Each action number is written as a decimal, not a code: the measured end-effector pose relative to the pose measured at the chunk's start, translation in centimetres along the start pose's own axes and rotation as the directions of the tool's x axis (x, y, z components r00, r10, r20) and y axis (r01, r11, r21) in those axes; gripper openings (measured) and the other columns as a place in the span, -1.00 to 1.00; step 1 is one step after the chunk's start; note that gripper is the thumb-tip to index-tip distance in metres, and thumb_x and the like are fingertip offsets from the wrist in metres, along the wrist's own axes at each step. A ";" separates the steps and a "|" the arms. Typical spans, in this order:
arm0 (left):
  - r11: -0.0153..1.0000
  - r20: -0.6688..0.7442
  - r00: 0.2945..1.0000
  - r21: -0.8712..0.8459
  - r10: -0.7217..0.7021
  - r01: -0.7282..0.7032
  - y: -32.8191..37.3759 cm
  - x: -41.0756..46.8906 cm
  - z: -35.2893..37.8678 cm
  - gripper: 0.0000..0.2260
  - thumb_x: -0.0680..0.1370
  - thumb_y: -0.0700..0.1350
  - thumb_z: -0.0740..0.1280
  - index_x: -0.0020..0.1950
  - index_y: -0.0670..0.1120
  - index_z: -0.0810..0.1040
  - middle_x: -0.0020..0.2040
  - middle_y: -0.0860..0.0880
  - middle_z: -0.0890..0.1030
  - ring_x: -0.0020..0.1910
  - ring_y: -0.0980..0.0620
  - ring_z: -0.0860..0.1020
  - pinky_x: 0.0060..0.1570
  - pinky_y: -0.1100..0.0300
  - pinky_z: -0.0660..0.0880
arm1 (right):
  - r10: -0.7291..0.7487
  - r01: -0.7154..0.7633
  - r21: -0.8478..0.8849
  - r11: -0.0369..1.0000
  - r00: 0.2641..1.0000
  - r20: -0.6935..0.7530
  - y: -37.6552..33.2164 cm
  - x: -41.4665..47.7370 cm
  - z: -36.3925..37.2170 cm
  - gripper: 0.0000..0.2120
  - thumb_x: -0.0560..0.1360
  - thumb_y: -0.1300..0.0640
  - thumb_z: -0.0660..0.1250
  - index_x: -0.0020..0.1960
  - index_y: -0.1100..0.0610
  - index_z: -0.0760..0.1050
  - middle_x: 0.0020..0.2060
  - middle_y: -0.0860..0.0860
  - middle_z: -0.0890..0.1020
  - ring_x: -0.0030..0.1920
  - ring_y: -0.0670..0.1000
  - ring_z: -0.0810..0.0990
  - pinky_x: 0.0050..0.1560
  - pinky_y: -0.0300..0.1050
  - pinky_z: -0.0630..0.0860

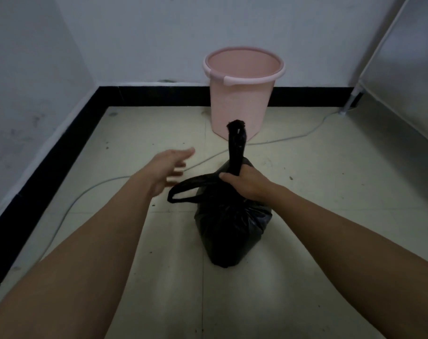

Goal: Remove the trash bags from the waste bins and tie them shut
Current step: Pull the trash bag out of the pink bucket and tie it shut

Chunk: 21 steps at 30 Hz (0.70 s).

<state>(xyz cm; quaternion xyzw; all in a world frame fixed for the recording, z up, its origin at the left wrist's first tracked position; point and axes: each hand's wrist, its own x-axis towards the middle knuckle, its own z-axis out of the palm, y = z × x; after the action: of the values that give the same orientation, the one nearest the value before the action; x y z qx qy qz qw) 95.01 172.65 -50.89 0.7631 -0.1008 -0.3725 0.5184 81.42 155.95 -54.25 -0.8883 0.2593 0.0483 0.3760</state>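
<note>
A full black trash bag (230, 228) stands on the tiled floor in the middle of the view. My right hand (244, 183) grips its gathered neck, and one twisted handle sticks straight up above my fist. The other handle loops out to the left, loose. My left hand (170, 167) hovers just left of that loop with fingers straight, touching nothing. Behind the bag, a pink waste bin (242, 94) stands against the back wall with no bag in it.
A grey cable (281, 139) runs across the floor behind the bag and toward the left. A metal cabinet (403, 77) on a thin leg fills the right side. Walls with a black skirting close the corner at left and back.
</note>
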 end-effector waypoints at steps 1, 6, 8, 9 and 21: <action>0.998 0.084 0.995 0.053 -0.046 0.041 -1.1 -0.1 0.4 -0.74 0.48 0.10 0.39 0.08 0.00 0.55 0.11 -0.05 0.58 0.12 -0.09 0.56 0.12 -0.03 0.50 | -0.016 0.016 0.078 0.997 1.000 0.002 0.0 0.0 -0.3 -0.65 0.52 -0.21 0.22 -0.06 0.07 0.55 -0.15 0.04 0.63 -0.10 0.10 0.60 0.02 0.05 0.56; 0.988 0.127 0.988 -0.116 -0.085 0.100 -1.9 -0.4 0.8 -0.90 0.53 -0.20 0.34 -0.20 -0.12 0.52 -0.35 -0.05 0.52 -0.41 0.06 0.51 -0.46 0.30 0.43 | 0.050 -0.059 0.233 0.971 0.998 0.043 -0.3 -0.2 -0.9 -0.70 0.60 -0.02 0.18 -0.07 0.22 0.49 -0.30 0.15 0.61 -0.39 0.05 0.54 -0.35 -0.06 0.49; 0.932 0.067 0.997 -0.358 -0.039 0.060 -0.7 0.0 0.0 -0.87 0.55 -0.21 0.31 -0.21 -0.10 0.50 -0.43 0.01 0.45 -0.43 0.10 0.42 -0.53 0.33 0.38 | 0.144 -0.176 0.301 0.937 0.982 0.124 -0.2 -0.4 -1.3 -0.76 0.61 0.03 0.17 -0.12 0.15 0.46 -0.41 0.08 0.57 -0.48 -0.01 0.45 -0.50 -0.18 0.33; 0.873 0.052 0.998 -0.486 -0.020 0.043 -0.2 0.0 -0.3 -0.87 0.55 -0.19 0.31 -0.20 -0.10 0.50 -0.41 0.00 0.45 -0.44 0.11 0.42 -0.53 0.34 0.40 | 0.180 -0.231 0.351 0.908 0.969 0.171 -0.2 -0.5 -1.6 -0.77 0.61 0.04 0.17 -0.11 0.16 0.48 -0.43 0.05 0.57 -0.48 -0.03 0.44 -0.51 -0.20 0.30; 0.714 0.245 0.969 -0.682 0.016 0.161 -2.1 -0.3 1.9 -0.55 0.57 0.04 0.02 0.27 -0.19 0.48 0.20 -0.21 0.62 0.20 -0.19 0.57 0.31 -0.04 0.36 | 0.030 -0.452 0.785 0.424 0.873 0.486 -0.1 -0.4 -3.6 -0.65 0.54 -0.20 0.20 -0.05 0.07 0.54 -0.28 0.01 0.62 -0.29 -0.04 0.56 -0.26 -0.17 0.39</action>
<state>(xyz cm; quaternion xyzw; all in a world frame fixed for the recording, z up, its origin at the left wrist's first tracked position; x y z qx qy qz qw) 93.03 172.37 -52.89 0.4659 0.0170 -0.4899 0.7366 80.74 153.71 -51.52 -0.4854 0.2911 0.1425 0.8120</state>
